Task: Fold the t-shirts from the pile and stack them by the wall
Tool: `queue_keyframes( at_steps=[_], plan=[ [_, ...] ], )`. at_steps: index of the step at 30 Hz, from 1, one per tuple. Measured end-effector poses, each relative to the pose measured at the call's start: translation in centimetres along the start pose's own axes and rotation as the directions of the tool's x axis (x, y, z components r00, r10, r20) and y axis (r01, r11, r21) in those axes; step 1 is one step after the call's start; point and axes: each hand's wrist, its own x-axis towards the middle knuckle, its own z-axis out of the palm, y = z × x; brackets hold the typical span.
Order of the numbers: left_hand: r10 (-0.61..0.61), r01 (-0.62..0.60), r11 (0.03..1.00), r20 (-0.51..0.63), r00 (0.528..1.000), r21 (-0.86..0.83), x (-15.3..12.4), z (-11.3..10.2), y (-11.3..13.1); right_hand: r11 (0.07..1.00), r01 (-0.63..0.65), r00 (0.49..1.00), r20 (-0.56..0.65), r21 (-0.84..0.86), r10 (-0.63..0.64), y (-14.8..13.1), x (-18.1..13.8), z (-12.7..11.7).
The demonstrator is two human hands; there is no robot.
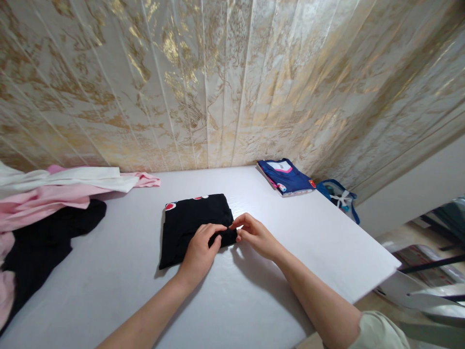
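Note:
A folded black garment (196, 213) lies flat on the white table, with round red-and-white prints along its far edge. On its near right part rests my left hand (201, 247), thumb and index finger curled together on the cloth. At the right edge, my right hand (256, 236) pinches the fabric between its bent fingers and thumb. The fingertips of both hands almost meet at that corner. Exactly how much cloth lies between the fingers is hard to see.
Loose white and pink clothes (54, 189) and a crumpled black garment (47, 247) lie on the left. Folded navy clothing (286, 175) sits at the back right of the white table (308, 247). A blue-edged bag (337, 196) stands beyond the right edge. A patterned curtain (203, 87) hangs behind.

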Motion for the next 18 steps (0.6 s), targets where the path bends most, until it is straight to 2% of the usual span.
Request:
queue_keyframes(
  at_steps=[3, 10, 18],
  plan=[
    [-0.019, 0.018, 1.000, -0.031, 0.999, -0.022, 0.0, -0.2, 0.2, 0.984, 0.009, 1.000, -0.021, -0.180, -0.013, -0.2, -0.2, 0.1],
    [0.056, -0.056, 0.998, 0.019, 0.998, 0.013, -0.4, 0.1, 0.4, 0.896, 0.057, 0.994, -0.063, -0.441, -0.094, 0.3, -0.2, 1.4],
    [0.083, -0.087, 0.981, 0.033, 0.996, 0.174, -0.6, 0.7, -0.2, 0.888, 0.022, 0.993, -0.095, -0.460, -0.074, 0.7, -0.2, 1.6]
  ],
)
